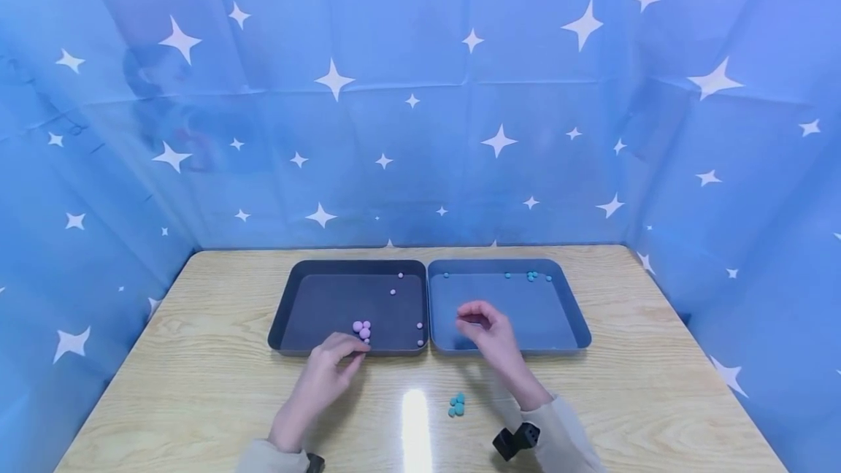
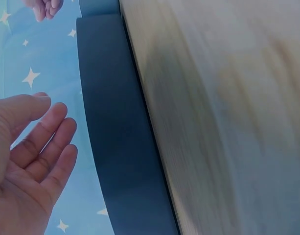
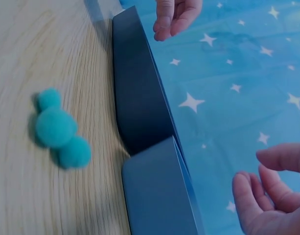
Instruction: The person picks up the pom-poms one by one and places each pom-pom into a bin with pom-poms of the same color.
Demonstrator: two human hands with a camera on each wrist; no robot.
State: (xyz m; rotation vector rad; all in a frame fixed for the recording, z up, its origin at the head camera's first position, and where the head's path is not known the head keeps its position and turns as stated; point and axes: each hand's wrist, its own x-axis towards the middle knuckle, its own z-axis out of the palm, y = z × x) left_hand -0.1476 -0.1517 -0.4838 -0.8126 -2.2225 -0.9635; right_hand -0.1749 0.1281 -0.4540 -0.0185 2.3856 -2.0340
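Nearest to my head camera is the right sleeve (image 1: 568,433). Next, teal pom-poms (image 1: 459,409) lie grouped on the table (image 1: 197,356) between both forearms, probably for easy reach. The left hand (image 1: 326,369) is at the dark tray (image 1: 328,305), beside pink balls (image 1: 364,333); its fingers bend loosely, and I see nothing held. The right hand (image 1: 497,341), over the blue tray (image 1: 539,312), has thumb and fingertips apart. Farther, teal balls (image 1: 531,278) share this tray, perhaps so colours do not mix.
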